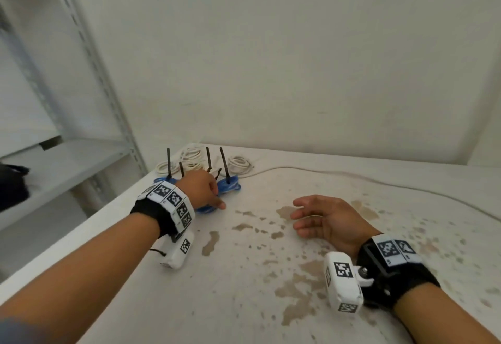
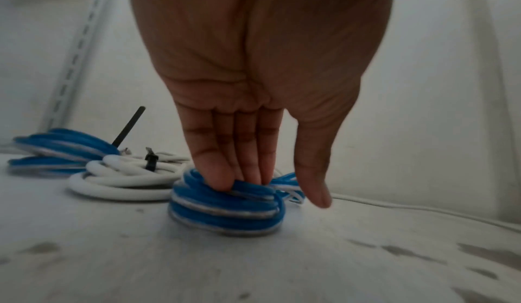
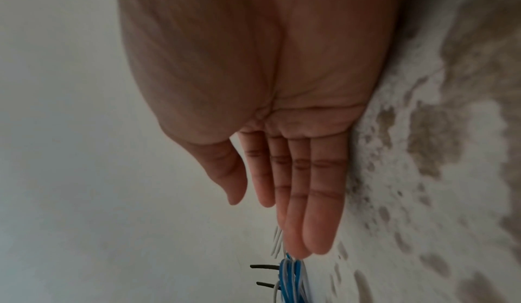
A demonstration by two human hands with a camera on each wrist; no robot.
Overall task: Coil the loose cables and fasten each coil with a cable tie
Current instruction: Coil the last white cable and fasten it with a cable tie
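Stained table [image 1: 271, 289] with tied white coils [image 1: 189, 156] at its far corner; left hand [image 2: 253, 85], straight fingers [image 2: 248, 151] together, presses the nearest blue coil [image 2: 225, 209] flat, presumably steadying it; right hand [image 1: 328, 221] hovers loosely spread, empty

Bare stained table [image 1: 271, 276] lies open before my right hand [image 1: 322, 220]; far-left corner is crowded with blue coils [image 2: 225, 207], white coils [image 1: 238, 163] (ties [image 1: 224, 164] sticking up).

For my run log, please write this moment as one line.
left hand: fingers press on blue coil | right hand: open, holds nothing | table: tied white coil behind
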